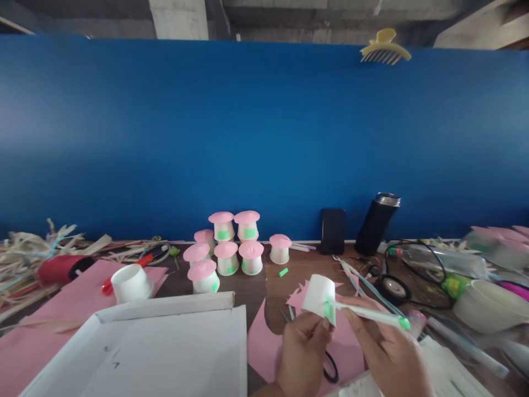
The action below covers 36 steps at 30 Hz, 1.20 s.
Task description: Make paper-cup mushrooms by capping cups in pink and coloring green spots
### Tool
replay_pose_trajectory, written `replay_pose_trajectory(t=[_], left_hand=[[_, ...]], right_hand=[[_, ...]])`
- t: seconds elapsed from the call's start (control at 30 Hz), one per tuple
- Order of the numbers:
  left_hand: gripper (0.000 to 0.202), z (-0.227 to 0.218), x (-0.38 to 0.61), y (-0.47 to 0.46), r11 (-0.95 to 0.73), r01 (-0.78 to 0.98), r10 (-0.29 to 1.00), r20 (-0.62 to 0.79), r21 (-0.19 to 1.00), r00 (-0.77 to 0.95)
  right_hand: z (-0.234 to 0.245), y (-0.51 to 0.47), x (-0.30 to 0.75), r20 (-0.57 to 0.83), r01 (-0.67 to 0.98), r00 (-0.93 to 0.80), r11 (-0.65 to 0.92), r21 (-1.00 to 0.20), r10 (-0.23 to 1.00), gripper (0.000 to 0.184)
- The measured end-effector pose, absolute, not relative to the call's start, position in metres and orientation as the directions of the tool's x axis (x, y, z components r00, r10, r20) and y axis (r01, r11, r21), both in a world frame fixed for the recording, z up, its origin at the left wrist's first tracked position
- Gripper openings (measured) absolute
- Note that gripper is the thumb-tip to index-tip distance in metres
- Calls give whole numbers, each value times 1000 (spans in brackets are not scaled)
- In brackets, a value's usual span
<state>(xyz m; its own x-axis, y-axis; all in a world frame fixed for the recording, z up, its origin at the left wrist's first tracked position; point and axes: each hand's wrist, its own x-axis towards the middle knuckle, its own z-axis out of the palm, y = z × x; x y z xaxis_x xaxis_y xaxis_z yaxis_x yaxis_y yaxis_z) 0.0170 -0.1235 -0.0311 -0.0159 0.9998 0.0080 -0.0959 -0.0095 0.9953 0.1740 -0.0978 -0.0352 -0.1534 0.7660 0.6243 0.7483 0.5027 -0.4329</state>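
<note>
My left hand (306,344) pinches a white paper cup (319,293) tilted on its side, near the right of the table. A green patch (329,311) marks the cup's side. In my right hand (382,342) is a white marker (367,312) with a green end, its tip at the patch. Below the hands lie pink paper scraps (264,342) and scissors with a black handle (331,368), partly hidden by my left hand. A small green cap-like piece (283,272) rests beyond them. Several white cups with pink paper tops (226,258) stand further back, some stacked.
A white box lid (177,353) fills the front left, beside a bare white cup (131,283) and pink sheets (82,292). Against the blue panel (264,138) stand a phone (333,231) and a black flask (377,223). Cables, a clear bottle (446,260) and a white bowl (491,306) crowd the right.
</note>
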Motion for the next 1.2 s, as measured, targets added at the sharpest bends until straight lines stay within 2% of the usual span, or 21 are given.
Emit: replay_pose_trajectory(t=[0.57, 0.77, 1.03, 1.2], left_hand=[[27, -35, 16, -121, -16, -109, 1000, 15, 994, -9], [27, -35, 17, -122, -5, -106, 1000, 3, 994, -25], [29, -32, 17, -123, -1, -92, 1000, -2, 996, -30], [35, -35, 18, -119, 87, -263, 996, -93, 961, -12]], right_hand=[[-41, -97, 175, 661, 731, -165, 541, -417, 733, 29], [-38, -99, 175, 611, 727, -159, 511, -459, 775, 30], [-38, -99, 174, 661, 763, -166, 520, -384, 732, 29], [-33, -104, 173, 644, 767, -133, 490, -414, 753, 30]])
